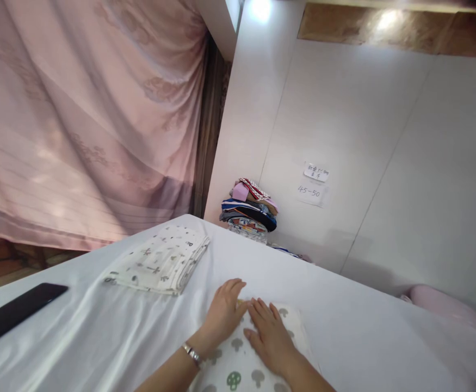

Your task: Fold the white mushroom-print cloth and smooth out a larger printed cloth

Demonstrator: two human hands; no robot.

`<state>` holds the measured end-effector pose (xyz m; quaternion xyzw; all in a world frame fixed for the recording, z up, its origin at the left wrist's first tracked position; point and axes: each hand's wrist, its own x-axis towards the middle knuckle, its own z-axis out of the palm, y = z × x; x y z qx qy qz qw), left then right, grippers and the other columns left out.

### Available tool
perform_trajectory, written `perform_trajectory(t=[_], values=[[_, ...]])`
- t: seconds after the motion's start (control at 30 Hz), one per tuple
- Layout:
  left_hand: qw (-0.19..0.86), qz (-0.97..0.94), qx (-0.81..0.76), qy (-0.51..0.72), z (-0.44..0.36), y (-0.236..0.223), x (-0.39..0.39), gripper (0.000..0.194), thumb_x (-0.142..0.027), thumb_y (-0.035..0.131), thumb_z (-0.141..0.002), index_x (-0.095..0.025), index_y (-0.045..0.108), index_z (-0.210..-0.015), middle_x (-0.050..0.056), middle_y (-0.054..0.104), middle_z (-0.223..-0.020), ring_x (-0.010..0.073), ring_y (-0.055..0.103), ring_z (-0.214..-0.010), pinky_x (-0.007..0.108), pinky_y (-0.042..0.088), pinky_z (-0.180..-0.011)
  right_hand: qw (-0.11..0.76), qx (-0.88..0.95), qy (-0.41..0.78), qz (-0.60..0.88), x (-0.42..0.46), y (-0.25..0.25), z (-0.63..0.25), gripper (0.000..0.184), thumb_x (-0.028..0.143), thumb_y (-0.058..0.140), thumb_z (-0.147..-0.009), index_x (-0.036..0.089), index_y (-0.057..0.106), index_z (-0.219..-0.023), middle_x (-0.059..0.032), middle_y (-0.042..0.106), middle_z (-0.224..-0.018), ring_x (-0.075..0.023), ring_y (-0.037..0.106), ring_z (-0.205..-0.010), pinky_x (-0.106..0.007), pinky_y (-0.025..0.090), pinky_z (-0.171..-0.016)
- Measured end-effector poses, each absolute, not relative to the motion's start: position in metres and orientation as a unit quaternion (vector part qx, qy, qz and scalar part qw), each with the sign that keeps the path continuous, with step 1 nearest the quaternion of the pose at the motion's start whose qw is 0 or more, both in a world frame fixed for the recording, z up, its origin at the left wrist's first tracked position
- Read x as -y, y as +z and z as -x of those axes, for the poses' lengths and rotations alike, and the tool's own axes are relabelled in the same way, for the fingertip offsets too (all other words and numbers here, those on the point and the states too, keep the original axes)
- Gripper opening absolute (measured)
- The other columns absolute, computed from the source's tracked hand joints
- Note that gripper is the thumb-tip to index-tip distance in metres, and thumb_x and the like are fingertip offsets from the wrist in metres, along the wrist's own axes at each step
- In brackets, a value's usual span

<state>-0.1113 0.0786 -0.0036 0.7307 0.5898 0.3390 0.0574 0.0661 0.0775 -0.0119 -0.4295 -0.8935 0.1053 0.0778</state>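
Resting left hand and right hand on mushroom-print cloth, both palm down, fingers extended, gripping nothing. Left thumb right by right hand's fingertips. Cloth directly under both hands, laid flat on white-covered table, cut off at bottom of view. Can't tell layer count from here, so can't call it finished; looks fairly smooth around the right hand. Looks done: plant-print cloth, beyond left hand and off to its left, folded into stacked layers, edges roughly lined up. Also around: dark flat device farther left of left hand, fabric pile ahead of both hands past table edge, pink bundle well right of right hand.
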Motion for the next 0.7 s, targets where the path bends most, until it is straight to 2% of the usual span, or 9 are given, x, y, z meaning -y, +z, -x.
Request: perform_trajectory(t=[0.13,0.27,0.4,0.5,0.7], values=[[0.058,-0.802,-0.541,0.247,0.096,-0.013,-0.067,0.047,-0.040,0.044,-0.083,-0.021,0.045,-0.126,0.007,0.045,-0.133,0.0236,0.036,-0.125,0.044,0.022,-0.106,0.084,0.894,0.104,0.428,-0.076,-0.012,-0.065,0.054,0.041,0.025,-0.090,0.019,0.022,-0.140,-0.0028,0.022,-0.145,-0.0222,0.015,-0.134,-0.044,0.009,-0.109],[0.050,-0.813,-0.537,0.219,0.097,-0.026,-0.064,0.052,-0.045,0.038,-0.086,-0.019,0.040,-0.131,0.008,0.044,-0.134,0.0229,0.035,-0.126,0.044,0.018,-0.108,0.072,0.894,0.110,0.429,-0.077,-0.009,-0.062,0.055,0.034,0.027,-0.089,0.017,0.020,-0.140,-0.0033,0.020,-0.146,-0.0204,0.013,-0.134,-0.042,0.007,-0.109],[0.038,-0.818,-0.533,0.214,0.101,-0.028,-0.065,0.058,-0.053,0.037,-0.084,-0.019,0.040,-0.131,0.009,0.042,-0.135,0.0239,0.035,-0.126,0.044,0.020,-0.108,0.038,0.885,0.124,0.447,-0.086,-0.009,-0.077,0.061,0.043,0.032,-0.086,0.016,0.020,-0.140,-0.0036,0.018,-0.146,-0.0203,0.012,-0.134,-0.041,0.007,-0.109],[0.052,-0.818,-0.536,0.202,0.101,-0.024,-0.064,0.064,-0.058,0.038,-0.081,-0.019,0.041,-0.131,0.010,0.040,-0.137,0.0247,0.033,-0.127,0.044,0.019,-0.108,0.036,0.847,0.104,0.519,-0.095,-0.013,-0.101,0.067,0.055,0.027,-0.085,0.015,0.025,-0.139,-0.0052,0.021,-0.145,-0.0223,0.014,-0.134,-0.043,0.008,-0.108],[0.084,-0.811,-0.551,0.180,0.098,-0.015,-0.060,0.065,-0.055,0.041,-0.080,-0.017,0.038,-0.133,0.010,0.035,-0.139,0.0236,0.030,-0.129,0.043,0.015,-0.109,0.054,0.807,0.101,0.580,-0.098,-0.019,-0.125,0.067,0.059,0.022,-0.085,0.019,0.026,-0.139,-0.0024,0.024,-0.144,-0.0215,0.017,-0.133,-0.044,0.014,-0.107]])
